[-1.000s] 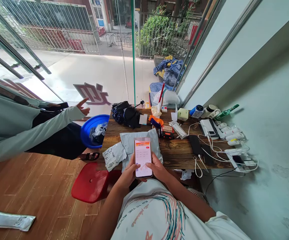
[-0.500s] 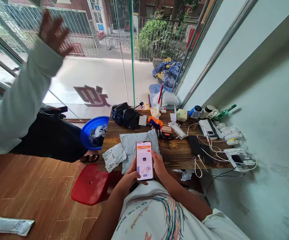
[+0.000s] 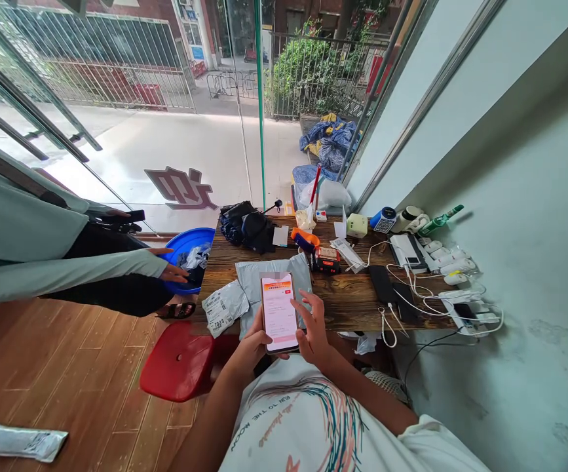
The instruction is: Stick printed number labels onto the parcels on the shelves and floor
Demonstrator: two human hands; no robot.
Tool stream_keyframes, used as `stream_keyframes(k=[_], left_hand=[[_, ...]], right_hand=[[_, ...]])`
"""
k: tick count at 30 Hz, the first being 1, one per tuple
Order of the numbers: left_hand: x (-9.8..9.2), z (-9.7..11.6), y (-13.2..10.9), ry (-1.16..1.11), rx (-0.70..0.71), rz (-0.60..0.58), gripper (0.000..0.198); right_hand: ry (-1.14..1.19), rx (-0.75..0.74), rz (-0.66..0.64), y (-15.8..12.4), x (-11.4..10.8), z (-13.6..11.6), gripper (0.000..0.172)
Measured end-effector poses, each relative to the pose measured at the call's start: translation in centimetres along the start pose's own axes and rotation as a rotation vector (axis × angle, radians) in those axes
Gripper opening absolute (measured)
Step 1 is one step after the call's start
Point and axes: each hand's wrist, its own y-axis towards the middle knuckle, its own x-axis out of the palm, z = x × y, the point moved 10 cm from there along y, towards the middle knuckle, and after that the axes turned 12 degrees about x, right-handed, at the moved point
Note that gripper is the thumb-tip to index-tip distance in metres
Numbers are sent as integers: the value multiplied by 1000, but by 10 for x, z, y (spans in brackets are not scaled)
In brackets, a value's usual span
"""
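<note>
A smartphone (image 3: 280, 311) with a pink and orange page lit on its screen is held upright over the front of the desk. My left hand (image 3: 253, 342) grips it from the left and below, thumb at the lower left edge. At its right side is my right hand (image 3: 314, 331), fingers spread, with a fingertip over or touching the screen; which of the two I cannot tell. Behind the phone lies a grey mailer bag (image 3: 249, 272), partly covered by it. A smaller labelled parcel (image 3: 225, 307) marked 1023 rests to the left.
The wooden desk (image 3: 342, 305) bears a black bundle (image 3: 247, 226), an orange tape dispenser (image 3: 306, 239), a power bank (image 3: 409, 252) and tangled cables. Left are a red stool (image 3: 178, 364), a blue bin (image 3: 185, 242) and another person's sleeve (image 3: 111, 272) and hand (image 3: 173, 272).
My right hand has come off the phone's edge, its fingers spreading over the screen. The phone tilts slightly left and its page differs. The other person's raised arm has dropped towards the blue bin.
</note>
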Motion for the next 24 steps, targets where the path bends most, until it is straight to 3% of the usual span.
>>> stream_keyframes(k=[11,16,20,24], left_hand=[[1,1,-1,-31,6,-34,108],[0,3,-2,-14,0,-1,109],[-1,4,-3,3,-14,18,111],[-1,5,-3,3,-15,13,111]], right_hand=[[-161,-123,104,-9,-8,-1,49],[-184,-226,81,-20,-3,7,42],[-172,-186,23,-18,3,13,36],[-154,-151,57,-10,-1,5,42]])
